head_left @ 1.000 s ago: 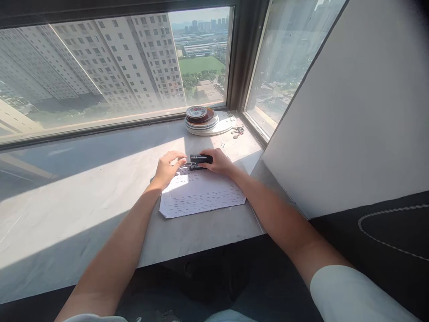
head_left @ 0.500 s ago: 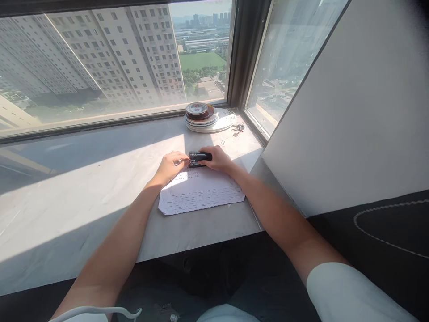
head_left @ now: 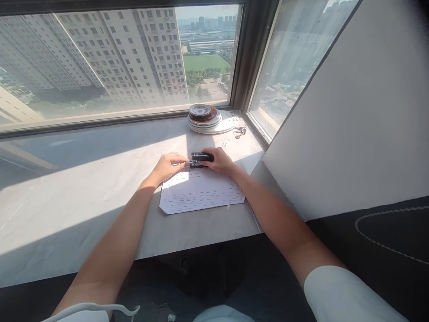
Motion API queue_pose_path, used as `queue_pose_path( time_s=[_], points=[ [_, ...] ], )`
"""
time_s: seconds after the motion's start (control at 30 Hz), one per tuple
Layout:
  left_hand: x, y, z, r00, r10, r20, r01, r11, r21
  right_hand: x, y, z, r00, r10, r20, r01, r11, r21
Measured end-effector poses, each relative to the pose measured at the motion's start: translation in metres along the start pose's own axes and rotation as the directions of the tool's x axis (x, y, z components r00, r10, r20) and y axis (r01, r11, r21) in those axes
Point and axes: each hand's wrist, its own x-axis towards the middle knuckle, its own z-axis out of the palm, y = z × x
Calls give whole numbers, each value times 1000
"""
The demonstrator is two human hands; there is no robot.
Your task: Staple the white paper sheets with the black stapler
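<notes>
A black stapler (head_left: 203, 156) is gripped from the right by my right hand (head_left: 219, 160), its fingers wrapped around the end. At its left end my left hand (head_left: 169, 165) is closed in a pinch on a thin silvery metal piece (head_left: 192, 163) that sticks out of the stapler. My fingers partly hide this piece. Below both hands lies a white sheet of paper (head_left: 204, 190) with cut corners. Rows of short dark marks that look like staples cover its near part and edges.
On the pale stone windowsill (head_left: 100, 179), a stack of plates (head_left: 205, 120) stands near the window corner. Keys (head_left: 240, 131) lie to its right. Small thin bits (head_left: 224, 144) are behind my right hand. A grey wall (head_left: 351, 112) borders the sill on the right.
My left hand has shifted slightly left of the stapler's end, and more of the silvery metal piece shows. My right hand keeps its hold on the stapler. The view has shifted a little.
</notes>
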Motion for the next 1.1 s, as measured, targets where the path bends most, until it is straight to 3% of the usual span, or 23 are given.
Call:
queue_pose_path(
  time_s=[0.17, 0.33, 0.57, 0.87, 1.1],
  points=[
    [-9, -6, -18, 996, -78, -33, 76, 995, -71, -1, 0, -1, 1000, -5, -17, 5, 1000, -6],
    [-9, -4, -14, 991, -130, -14, 121, 955, -271, -3, -5, -7, 999, -39, -16, 40, 998, 39],
    [0, 10, 8, 998, 41, -45, -48, 980, -191, -6, -23, 0, 990, -117, 74, 106, 984, 144],
    [-3, 15, 9, 1000, 11, 9, -9, 982, -189, -7, -29, 4, 984, -121, 128, 111, 990, 87],
    [-2, 6, 4, 993, 30, 118, -11, 987, -162, -8, -28, 8, 978, -92, 189, 109, 991, -82]
  ],
)
